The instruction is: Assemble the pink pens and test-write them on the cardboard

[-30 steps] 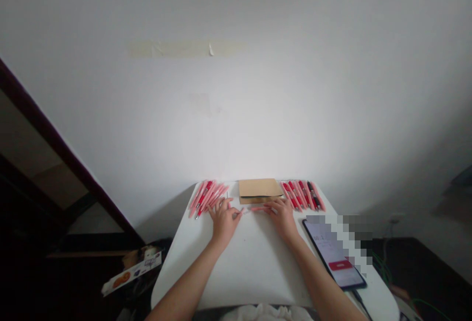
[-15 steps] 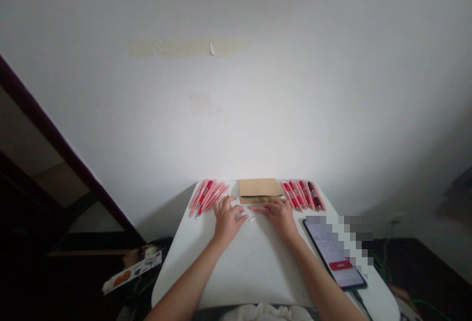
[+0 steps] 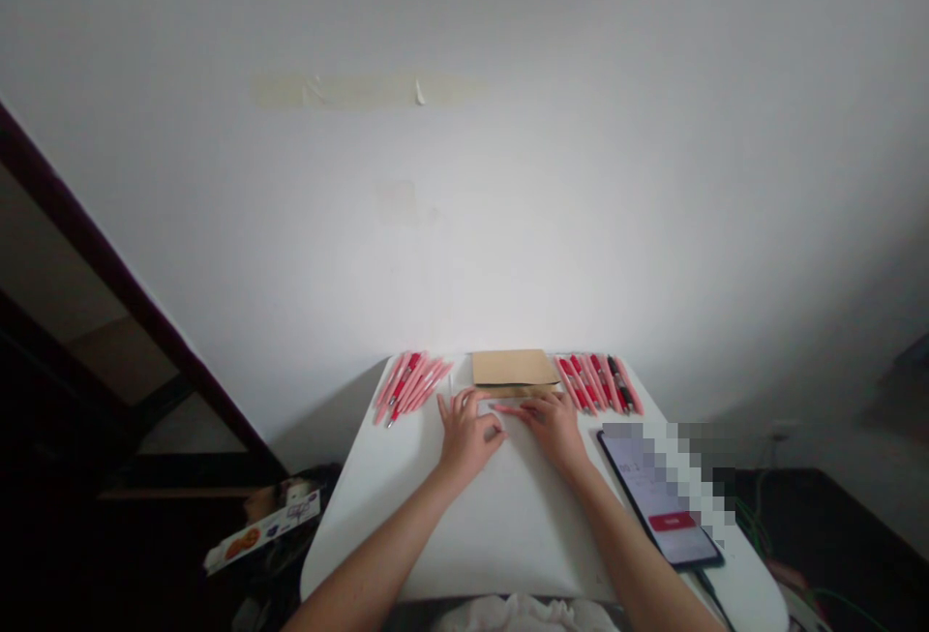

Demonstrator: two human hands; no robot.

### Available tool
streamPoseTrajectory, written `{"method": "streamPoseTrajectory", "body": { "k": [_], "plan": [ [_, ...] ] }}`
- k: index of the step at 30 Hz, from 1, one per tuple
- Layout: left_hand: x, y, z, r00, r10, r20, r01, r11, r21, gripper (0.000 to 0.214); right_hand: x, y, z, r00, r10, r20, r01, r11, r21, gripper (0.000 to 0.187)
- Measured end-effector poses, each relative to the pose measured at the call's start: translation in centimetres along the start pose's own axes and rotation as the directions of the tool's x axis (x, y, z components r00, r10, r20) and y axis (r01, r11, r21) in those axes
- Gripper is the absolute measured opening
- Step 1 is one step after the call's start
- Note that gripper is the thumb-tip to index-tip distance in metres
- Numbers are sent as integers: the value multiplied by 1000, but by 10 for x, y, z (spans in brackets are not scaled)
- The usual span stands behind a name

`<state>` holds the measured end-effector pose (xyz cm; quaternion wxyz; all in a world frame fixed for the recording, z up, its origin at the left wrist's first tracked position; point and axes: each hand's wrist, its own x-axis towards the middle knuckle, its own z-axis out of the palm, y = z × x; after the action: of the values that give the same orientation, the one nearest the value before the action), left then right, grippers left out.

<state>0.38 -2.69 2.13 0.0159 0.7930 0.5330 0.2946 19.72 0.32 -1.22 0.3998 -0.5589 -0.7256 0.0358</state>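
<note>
The pink pen [image 3: 512, 410] is near the middle of the far part of the white surface [image 3: 508, 535], and its greyish end points to the left. We see it in the fingers of the right hand [image 3: 557, 431], whose grip is narrow around it. Whether the pen touches the surface, we cannot tell.

Close to this pen, on its left side, we find the left hand [image 3: 468, 440]. Its thumb and forefinger are bent toward each other in a small pinch, while the other fingers reach forward, more spread. If this grip contains some small piece, we cannot tell, because the fingertips are too small and blurred.

Just beyond the two hands, a flat brown booklet [image 3: 515, 367] lies by the far edge, with a dark line along its near part. To its left we see a loose pile of pens [image 3: 417, 387], mostly pink with some red, lying at a slant and partly over one another. To its right there is a more orderly row of pens [image 3: 599, 382], pink and red, with a black pen [image 3: 620, 385] among them.

Nearer to us, beside the right forearm, a phone [image 3: 653, 492] lies with lit screen and a red button, and a dark cable [image 3: 709, 593] is at its lower end. Behind everything stands a pale wall [image 3: 508, 225], with a yellowish strip [image 3: 355, 90] on it.
</note>
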Motion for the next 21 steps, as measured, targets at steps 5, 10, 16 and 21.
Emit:
{"method": "streamPoseTrajectory", "body": {
  "k": [5,10,16,21],
  "plan": [
    [0,-2,1,998,-46,-37,47,999,13,7,0,1,-1,1000,2,-5,-2,1000,6,17],
    [-1,0,-1,986,-133,-98,139,988,63,8,1,-3,-4,1000,3,-3,-3,1000,17,17],
    [0,2,-4,981,-152,-121,166,979,118,6,0,-5,-6,1000,28,-10,-28,1000,-10,16],
    [0,1,-5,981,-153,-117,168,978,127,7,-2,-8,-9,1000,19,-16,-20,999,-33,20]
  ]
}}
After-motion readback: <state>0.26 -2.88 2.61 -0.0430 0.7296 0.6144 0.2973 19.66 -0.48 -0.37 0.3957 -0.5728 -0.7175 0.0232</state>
